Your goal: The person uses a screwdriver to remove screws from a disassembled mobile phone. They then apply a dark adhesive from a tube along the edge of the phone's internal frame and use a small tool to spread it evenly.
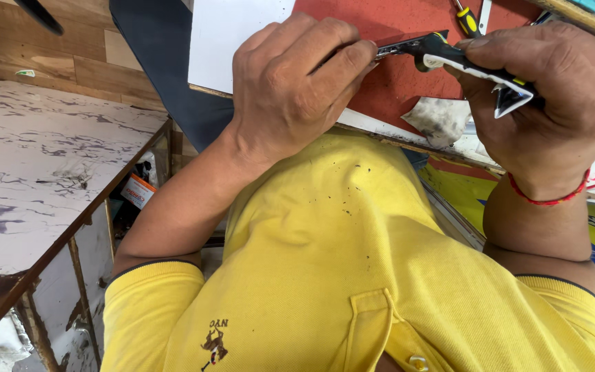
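Fingers of the left hand are clenched around a thin metal tool, and its tip meets the end of a small black and white device. The right hand grips this device from the other side, with the thumb lying along its top edge and the other fingers closed under it. The device is held in the air above a red mat, just over the front edge of the bench, between the two hands. One corner of the device, near the right palm, shows a white triangle shape.

On the right wrist there is a red thread bracelet. Under the hands, on the mat, lies a crumpled grey cloth. A screwdriver with yellow and black handle rests further back on the mat, and a white sheet covers the left part of the bench. The person wears a yellow polo shirt with small dark spots on the chest. At the left side stands a worn surface with marble pattern, well apart from the hands, and below its edge a small orange and white box is visible.
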